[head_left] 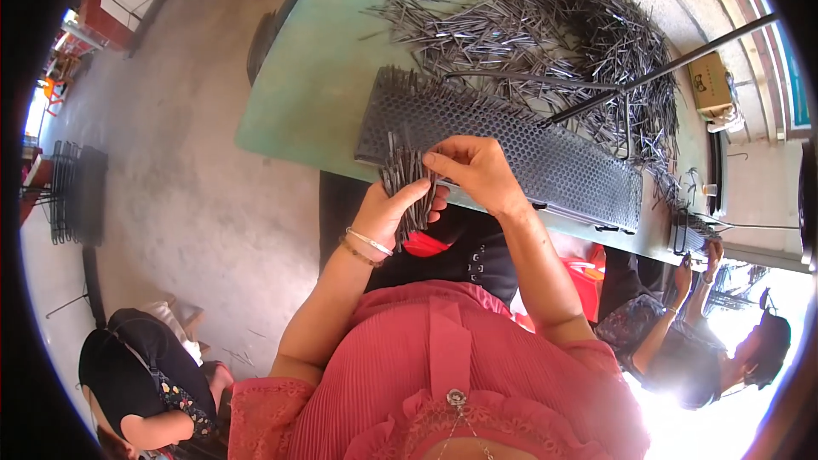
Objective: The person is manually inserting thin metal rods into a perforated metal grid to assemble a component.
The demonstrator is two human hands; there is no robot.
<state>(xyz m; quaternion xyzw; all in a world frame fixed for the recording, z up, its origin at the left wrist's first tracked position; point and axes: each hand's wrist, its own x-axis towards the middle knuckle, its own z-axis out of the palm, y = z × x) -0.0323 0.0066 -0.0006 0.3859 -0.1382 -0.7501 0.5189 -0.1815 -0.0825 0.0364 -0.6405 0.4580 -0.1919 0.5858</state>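
Centre frame: left hand (388,213), grip closed around a bundle of dark metal pins (406,187); right hand (477,172) pinches pins above it, beside the perforated plate (545,149) on the bench (315,94).

My left hand (388,209) holds a bundle of pins (405,183) at the near edge of the table (315,85), with my right hand (477,172) just right of it, fingertips on the bundle. The perforated plate (528,149) lies on the table under and beyond both hands, running right. The loose pin heap (545,25) lies farther back. A small box (709,81) sits far right.
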